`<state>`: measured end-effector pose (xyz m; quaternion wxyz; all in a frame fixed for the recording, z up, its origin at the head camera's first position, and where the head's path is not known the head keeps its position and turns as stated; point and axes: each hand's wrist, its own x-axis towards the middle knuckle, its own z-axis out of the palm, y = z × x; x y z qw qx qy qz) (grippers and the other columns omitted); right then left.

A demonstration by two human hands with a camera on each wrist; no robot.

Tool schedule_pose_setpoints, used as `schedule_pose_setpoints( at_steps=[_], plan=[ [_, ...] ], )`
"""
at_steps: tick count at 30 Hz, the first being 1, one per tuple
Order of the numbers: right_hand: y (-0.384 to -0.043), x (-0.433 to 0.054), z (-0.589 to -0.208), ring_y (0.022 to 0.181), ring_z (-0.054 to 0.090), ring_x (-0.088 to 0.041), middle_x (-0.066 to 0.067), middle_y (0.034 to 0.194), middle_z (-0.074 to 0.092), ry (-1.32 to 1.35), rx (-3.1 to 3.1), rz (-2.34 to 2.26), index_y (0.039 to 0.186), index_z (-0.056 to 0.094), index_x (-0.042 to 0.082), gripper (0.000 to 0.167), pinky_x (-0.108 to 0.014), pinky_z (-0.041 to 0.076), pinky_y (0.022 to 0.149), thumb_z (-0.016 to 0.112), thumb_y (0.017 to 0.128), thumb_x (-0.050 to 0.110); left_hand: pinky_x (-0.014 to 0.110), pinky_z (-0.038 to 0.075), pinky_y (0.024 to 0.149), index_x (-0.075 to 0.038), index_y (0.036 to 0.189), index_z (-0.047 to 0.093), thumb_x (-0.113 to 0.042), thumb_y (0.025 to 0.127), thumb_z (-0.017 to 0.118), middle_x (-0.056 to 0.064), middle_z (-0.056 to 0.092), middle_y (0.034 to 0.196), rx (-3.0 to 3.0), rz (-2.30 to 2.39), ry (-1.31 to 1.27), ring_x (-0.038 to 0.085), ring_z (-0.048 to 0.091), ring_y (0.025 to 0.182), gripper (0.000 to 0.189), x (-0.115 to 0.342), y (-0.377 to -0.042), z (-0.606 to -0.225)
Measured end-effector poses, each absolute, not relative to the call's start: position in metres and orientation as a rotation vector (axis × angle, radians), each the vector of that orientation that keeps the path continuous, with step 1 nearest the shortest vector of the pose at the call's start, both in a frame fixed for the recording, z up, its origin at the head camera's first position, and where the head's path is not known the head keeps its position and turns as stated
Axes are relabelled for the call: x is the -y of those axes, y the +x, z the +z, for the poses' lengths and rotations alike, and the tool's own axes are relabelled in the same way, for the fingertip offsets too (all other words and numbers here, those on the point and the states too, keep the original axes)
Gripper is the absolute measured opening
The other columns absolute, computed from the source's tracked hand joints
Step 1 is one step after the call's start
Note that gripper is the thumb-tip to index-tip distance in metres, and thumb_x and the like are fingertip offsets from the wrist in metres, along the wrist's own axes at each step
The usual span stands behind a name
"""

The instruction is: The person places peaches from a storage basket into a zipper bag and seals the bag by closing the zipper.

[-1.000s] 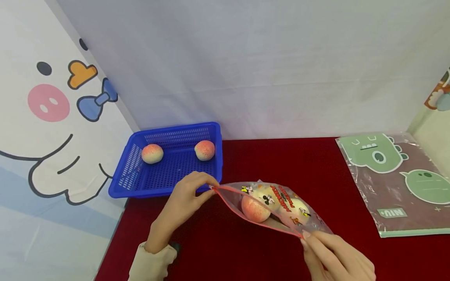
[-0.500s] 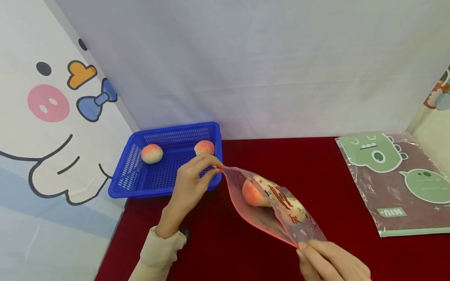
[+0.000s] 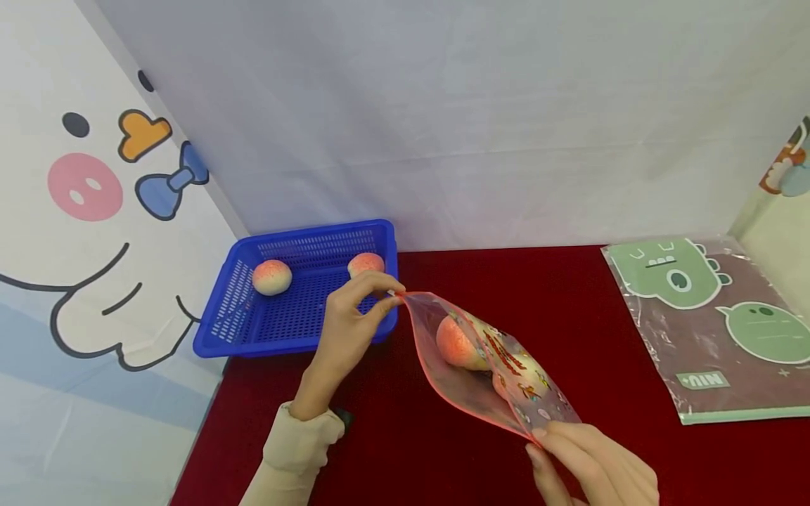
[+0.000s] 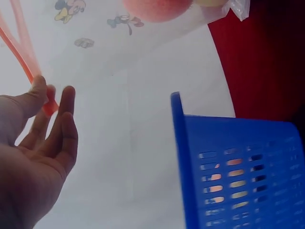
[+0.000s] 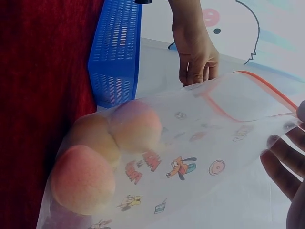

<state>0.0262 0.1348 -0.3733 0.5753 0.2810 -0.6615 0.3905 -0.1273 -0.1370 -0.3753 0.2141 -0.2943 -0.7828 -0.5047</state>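
Note:
A clear zip bag (image 3: 538, 407) with a red-edged mouth and cartoon prints hangs tilted between my two hands, its mouth spread apart. My left hand (image 3: 348, 320) pinches the upper left corner of the mouth between thumb and fingers, beside the basket. The opposite corner is pinched by my right hand (image 3: 595, 460), lower right. Inside the bag lies a pink and cream peach (image 3: 458, 346), and the right wrist view shows three peaches, one a pink peach (image 5: 83, 180), gathered at the bag's bottom. In the left wrist view the red seal (image 4: 21, 59) runs into my left fingers.
A blue slatted basket (image 3: 218, 344) stands at the back left with two peaches in it: a left peach (image 3: 272, 278) and a right peach (image 3: 365, 265), partly behind my left hand. A flat printed zip bag (image 3: 652, 337) lies on the red cloth (image 3: 493, 281) at right.
My left hand has moved up and slightly right, lifting its corner of the bag. My right hand has shifted slightly left. The mouth gapes wider, and the peaches inside have shifted.

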Motion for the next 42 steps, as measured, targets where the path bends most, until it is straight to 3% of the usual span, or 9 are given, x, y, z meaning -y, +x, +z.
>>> schedule_pose_setpoints(
  at_steps=[9,15,21,24,32,37,42],
  plan=[
    [0.019,-0.134,-0.377,0.052,0.053,-0.017,-0.013,0.067,0.065,0.657,1.529,0.930,0.079,0.070,-0.002,0.031,-0.019,0.036,0.047,0.073,0.097,0.023,0.022,0.056,0.093,-0.002,0.115,0.072,0.002,0.094,0.071,0.018,0.074,0.111,2.141,-1.685,-0.764,0.009,0.070,0.103,0.021,0.139,-0.131,-0.388],
    [0.021,-0.129,-0.369,0.049,0.051,-0.016,-0.015,0.063,0.063,0.579,1.590,0.942,0.075,0.068,-0.003,0.037,-0.019,0.036,0.044,0.069,0.100,0.024,0.019,0.055,0.090,0.003,0.120,0.068,0.002,0.099,0.065,0.024,0.072,0.117,2.111,-1.804,-0.728,0.006,0.072,0.110,0.021,0.142,-0.133,-0.397],
    [0.022,-0.142,-0.394,0.055,0.058,-0.014,-0.013,0.073,0.072,0.584,1.637,0.980,0.082,0.074,-0.001,0.029,-0.016,0.045,0.053,0.073,0.096,0.024,0.018,0.052,0.077,0.000,0.117,0.070,0.002,0.099,0.065,0.016,0.075,0.112,2.115,-1.788,-0.700,0.006,0.072,0.104,0.019,0.146,-0.131,-0.400],
    [0.022,-0.148,-0.403,0.058,0.061,-0.014,-0.012,0.079,0.074,0.600,1.650,1.007,0.087,0.076,-0.001,0.025,-0.017,0.047,0.054,0.075,0.094,0.023,0.019,0.053,0.079,-0.002,0.115,0.072,0.001,0.098,0.067,0.010,0.075,0.109,2.117,-1.772,-0.711,0.008,0.072,0.102,0.018,0.147,-0.128,-0.398],
    [0.019,-0.139,-0.379,0.053,0.054,-0.017,-0.016,0.068,0.067,0.614,1.600,1.000,0.077,0.070,-0.003,0.033,-0.016,0.039,0.049,0.072,0.097,0.023,0.018,0.052,0.077,-0.002,0.112,0.072,-0.005,0.098,0.069,-0.010,0.074,0.107,2.120,-1.764,-0.694,0.009,0.070,0.096,0.015,0.149,-0.130,-0.399],
    [0.019,-0.138,-0.375,0.053,0.054,-0.017,-0.016,0.068,0.066,0.623,1.594,1.006,0.076,0.069,-0.003,0.033,-0.015,0.040,0.051,0.072,0.097,0.022,0.019,0.054,0.080,0.000,0.111,0.072,-0.009,0.098,0.070,-0.007,0.074,0.106,2.110,-1.742,-0.739,0.010,0.070,0.097,0.016,0.152,-0.130,-0.400],
    [0.018,-0.140,-0.375,0.054,0.053,-0.017,-0.017,0.068,0.066,0.643,1.599,1.026,0.076,0.070,-0.004,0.035,-0.015,0.040,0.051,0.072,0.097,0.023,0.019,0.054,0.076,0.002,0.109,0.072,-0.003,0.096,0.070,-0.006,0.074,0.104,2.109,-1.713,-0.767,0.007,0.069,0.095,0.013,0.153,-0.130,-0.399]
  ],
)
